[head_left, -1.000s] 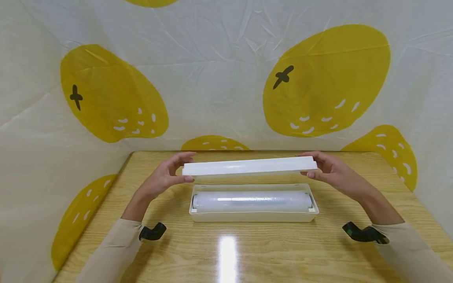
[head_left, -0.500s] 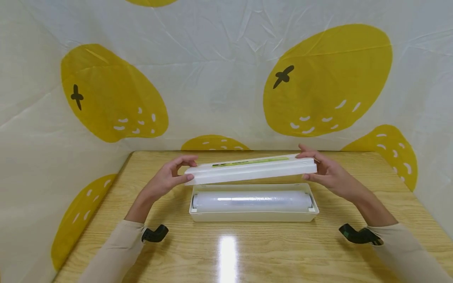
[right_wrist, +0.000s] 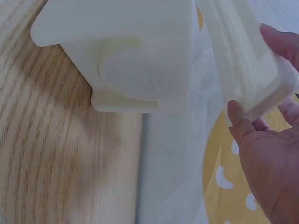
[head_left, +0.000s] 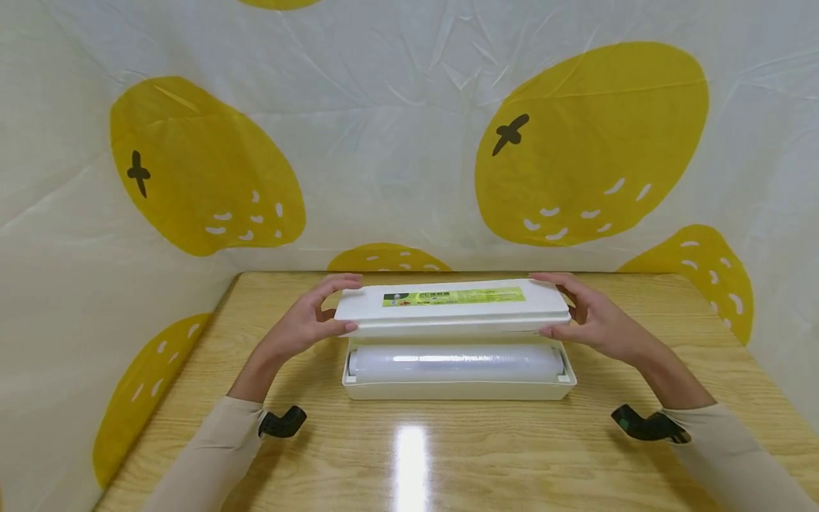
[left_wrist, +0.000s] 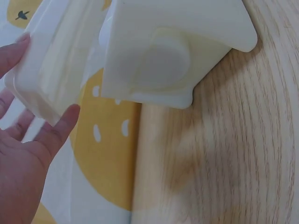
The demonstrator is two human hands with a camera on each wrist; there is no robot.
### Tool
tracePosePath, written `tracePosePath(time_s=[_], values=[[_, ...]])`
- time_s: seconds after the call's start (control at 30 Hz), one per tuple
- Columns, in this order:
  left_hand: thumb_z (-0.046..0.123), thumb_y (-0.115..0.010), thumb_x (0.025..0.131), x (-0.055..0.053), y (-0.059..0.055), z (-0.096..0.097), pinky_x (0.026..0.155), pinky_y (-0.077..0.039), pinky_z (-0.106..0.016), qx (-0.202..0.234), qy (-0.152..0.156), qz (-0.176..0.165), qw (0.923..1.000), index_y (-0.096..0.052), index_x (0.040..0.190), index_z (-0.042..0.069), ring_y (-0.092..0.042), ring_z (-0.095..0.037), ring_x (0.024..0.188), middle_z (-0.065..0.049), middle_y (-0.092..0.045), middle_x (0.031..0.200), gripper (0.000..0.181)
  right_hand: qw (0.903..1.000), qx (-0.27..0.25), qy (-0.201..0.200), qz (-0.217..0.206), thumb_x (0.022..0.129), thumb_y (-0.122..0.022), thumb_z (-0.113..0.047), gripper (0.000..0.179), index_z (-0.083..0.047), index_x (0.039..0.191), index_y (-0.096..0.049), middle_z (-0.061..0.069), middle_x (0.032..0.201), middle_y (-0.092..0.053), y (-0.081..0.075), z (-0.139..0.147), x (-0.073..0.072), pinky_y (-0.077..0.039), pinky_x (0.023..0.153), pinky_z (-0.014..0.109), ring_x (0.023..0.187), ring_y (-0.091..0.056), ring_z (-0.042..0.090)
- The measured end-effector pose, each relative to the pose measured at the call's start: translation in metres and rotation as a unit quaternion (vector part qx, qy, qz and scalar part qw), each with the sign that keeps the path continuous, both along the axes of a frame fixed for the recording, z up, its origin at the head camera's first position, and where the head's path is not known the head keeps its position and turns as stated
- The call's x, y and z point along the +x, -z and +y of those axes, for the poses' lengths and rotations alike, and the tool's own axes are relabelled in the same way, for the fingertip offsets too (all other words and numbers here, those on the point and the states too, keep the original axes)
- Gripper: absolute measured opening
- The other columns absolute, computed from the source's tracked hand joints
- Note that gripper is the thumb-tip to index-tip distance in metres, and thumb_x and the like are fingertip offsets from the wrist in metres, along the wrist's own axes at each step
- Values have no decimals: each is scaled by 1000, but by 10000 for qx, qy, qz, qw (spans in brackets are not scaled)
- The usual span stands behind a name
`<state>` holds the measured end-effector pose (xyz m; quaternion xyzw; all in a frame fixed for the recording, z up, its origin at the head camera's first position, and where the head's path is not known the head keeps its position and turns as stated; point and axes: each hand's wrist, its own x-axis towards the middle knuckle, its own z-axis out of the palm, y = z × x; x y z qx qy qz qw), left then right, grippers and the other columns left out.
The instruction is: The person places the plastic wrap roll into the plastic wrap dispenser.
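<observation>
A long white lid (head_left: 448, 313) with a green and yellow label (head_left: 454, 296) is held up between both hands, its top facing the head camera. My left hand (head_left: 307, 313) grips its left end, thumb at the front and fingers behind. The right hand (head_left: 595, 313) grips the opposite end in the same way. Just below and in front, a white cling film box (head_left: 457, 391) stands on the table, with a roll of clear film (head_left: 454, 363) lying inside. The lid overlaps the box's back rim in the head view. Both wrist views show the lid (left_wrist: 46, 60) apart from the box (right_wrist: 121, 70).
The box stands on a wooden table (head_left: 461, 455) with a bright light reflection in front. Behind the table's far edge hangs a white cloth (head_left: 384, 156) with large yellow fruit prints. A black wrist camera mount (head_left: 283, 422) sits at the left sleeve, another mount (head_left: 649, 424) at the right.
Both hands have tilted the lid so that its labelled top now shows. It was slanted half a second ago, left end lower, and is now nearly level, closer over the box's back rim.
</observation>
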<state>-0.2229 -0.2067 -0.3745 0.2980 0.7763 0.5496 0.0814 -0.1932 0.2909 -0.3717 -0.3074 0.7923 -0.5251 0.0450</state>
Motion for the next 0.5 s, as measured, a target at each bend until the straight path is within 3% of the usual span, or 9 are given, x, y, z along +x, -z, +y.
tracePosePath(time_s=[0.1,0.23,0.5], values=[[9,-79,89,0,0,0,105,-48,-50,-91,62,-153,9998,-43,150,5,-41,-35,136,-12,-39,154,71,10000,67,25,-45,87,-75,8,80,-5,155,-35,10,153,-35,0,-1,2,-56,87,24,123,-51,17],[13,-82,86,3,1,1,107,-44,-56,-310,31,-290,9991,-38,152,8,-43,-36,136,-8,-40,153,80,9992,348,162,90,85,-79,4,83,-8,155,-35,12,156,-31,0,-1,6,-50,93,17,128,-47,10],[19,-88,81,10,6,1,112,-40,-56,-587,40,-102,9982,-39,153,17,-38,-29,141,-1,-41,154,87,9981,551,259,61,83,-82,1,87,-16,155,-36,4,152,-37,2,2,12,-42,98,12,127,-45,15]])
